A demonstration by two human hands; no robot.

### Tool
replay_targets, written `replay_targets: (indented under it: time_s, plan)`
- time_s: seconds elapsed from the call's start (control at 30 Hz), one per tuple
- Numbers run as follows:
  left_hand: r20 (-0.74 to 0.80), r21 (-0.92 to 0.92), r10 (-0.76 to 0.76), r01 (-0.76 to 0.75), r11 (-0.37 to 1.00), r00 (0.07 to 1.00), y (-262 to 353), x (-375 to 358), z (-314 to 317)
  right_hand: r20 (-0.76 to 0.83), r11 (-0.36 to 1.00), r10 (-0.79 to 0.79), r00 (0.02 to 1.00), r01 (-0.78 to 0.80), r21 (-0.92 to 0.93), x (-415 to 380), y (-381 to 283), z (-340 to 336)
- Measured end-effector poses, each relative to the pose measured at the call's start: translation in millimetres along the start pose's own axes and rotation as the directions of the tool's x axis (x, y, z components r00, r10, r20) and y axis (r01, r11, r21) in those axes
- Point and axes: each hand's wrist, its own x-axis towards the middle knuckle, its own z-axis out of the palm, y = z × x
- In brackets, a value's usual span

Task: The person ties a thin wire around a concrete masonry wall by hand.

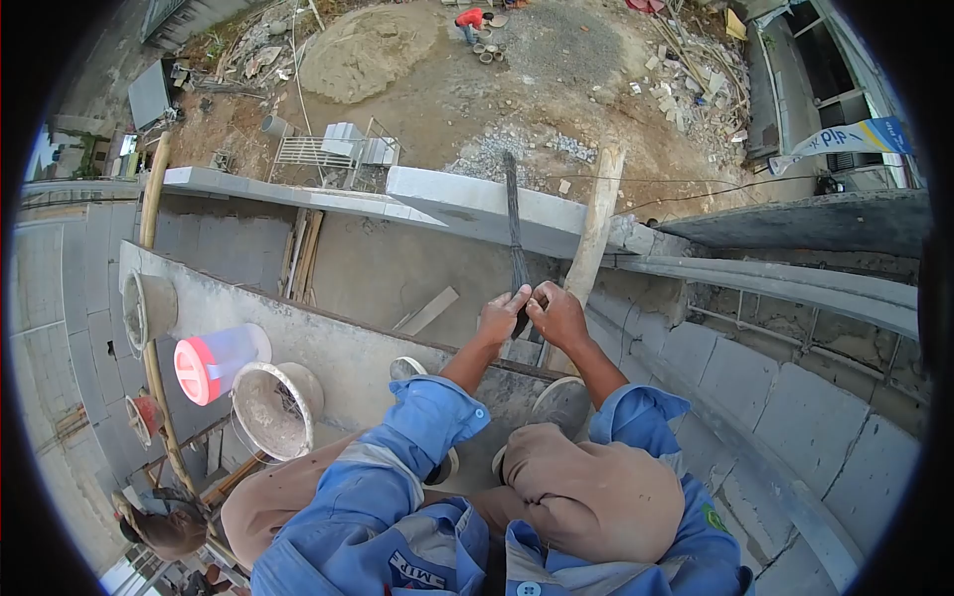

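Wire bundle (514, 214): one, dark, pointing away from the body, near end at the hands.
Left hand (502, 318): one, fingers curled closed round the bundle.
Right hand (558, 314): one, fingers bent in at the bundle; any grip cannot be told.
Wooden post (596, 223): one, just beyond the right hand.
Ledge (343, 350): two buckets (304, 385), one pink-lidded jug (243, 350) between.

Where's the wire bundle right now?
Head view, upper half, just right of centre: the wire bundle has its near end at the left hand and right hand, and extends up the picture, left of the wooden post.
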Motion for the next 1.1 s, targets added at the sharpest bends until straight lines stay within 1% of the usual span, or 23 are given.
replay_targets:
  time_s: [0.03,0.1,0.13,0.2,0.23,0.3,0.43,0.5,0.53,0.63,0.7,0.73,0.8,0.93,1.0,1.03,1.1]
  plan:
    - [0.001,0.001,0.001,-0.001,1.0,1.0,-0.8,0.8,-0.2,-0.002,1.0,0.0,1.0,0.0,0.001,0.3,-1.4,0.8]
    - [-0.053,0.112,0.025,-0.019,0.994,0.998,-0.4,1.1,-0.7,-0.001,0.996,0.008,1.0,-0.009,-0.092,0.6,-4.2,1.8]
    - [-0.052,0.113,0.024,-0.018,0.993,0.998,12.3,-7.4,-0.4,-0.002,0.996,0.01,1.0,-0.01,-0.092,1.2,-1.6,3.0]
    - [0.014,0.074,-0.007,0.006,0.997,1.0,33.9,-21.5,-0.7,-0.045,0.999,-0.027,0.999,0.025,-0.036,2.4,2.2,5.1]
    - [0.015,0.076,-0.012,0.01,0.997,1.0,33.1,-20.6,0.0,-0.043,0.999,-0.022,0.999,0.021,-0.034,2.6,4.1,4.7]
    - [-0.004,0.033,0.04,-0.04,0.999,0.999,28.4,-17.8,2.6,-0.062,0.996,-0.087,0.994,0.088,0.014,3.6,6.7,2.6]
    - [0.015,0.025,0.031,-0.032,0.999,0.999,21.2,-13.7,3.8,-0.051,0.996,-0.065,0.997,0.068,0.055,2.1,6.1,-1.2]
    - [-0.013,-0.006,0.084,-0.084,0.996,0.996,22.4,-15.6,6.7,-0.027,0.997,-0.057,0.998,0.059,0.057,1.9,6.0,-4.3]
    - [-0.009,-0.003,0.08,-0.08,0.997,0.997,20.7,-13.9,6.2,-0.029,0.997,-0.051,0.998,0.053,0.059,2.2,8.2,-4.6]
    - [0.029,0.051,0.056,-0.057,0.997,0.998,11.9,-5.5,-0.9,-0.035,0.996,-0.038,0.999,0.041,0.075,1.0,10.1,-6.8]
    - [0.097,0.116,0.005,-0.016,0.993,0.995,5.9,0.8,-5.3,-0.022,0.995,-0.025,0.999,0.027,0.099,-0.8,10.0,-9.5]
    - [0.098,0.118,0.003,-0.015,0.993,0.995,3.3,3.2,-5.6,-0.023,0.995,-0.022,0.999,0.025,0.1,-1.5,9.7,-9.1]
    - [0.101,0.065,0.041,-0.048,0.997,0.994,0.8,5.3,-5.0,-0.033,0.991,-0.048,0.998,0.051,0.122,-2.9,9.2,-7.6]
    - [0.088,0.073,0.023,-0.03,0.997,0.996,1.7,3.7,-4.8,-0.03,0.995,-0.05,0.998,0.052,0.08,-2.6,10.4,-2.3]
    - [0.063,0.099,0.048,-0.054,0.994,0.997,1.7,4.2,-4.8,-0.058,0.994,-0.103,0.993,0.105,0.027,-1.8,11.2,-0.3]
    - [0.063,0.099,0.048,-0.054,0.994,0.997,1.1,4.5,-4.7,-0.058,0.994,-0.103,0.993,0.105,0.027,-1.8,11.3,0.2]
    - [0.037,0.16,0.072,-0.077,0.984,0.997,2.3,3.9,-4.3,-0.045,0.998,-0.05,0.998,0.051,0.029,-1.3,10.2,0.7]
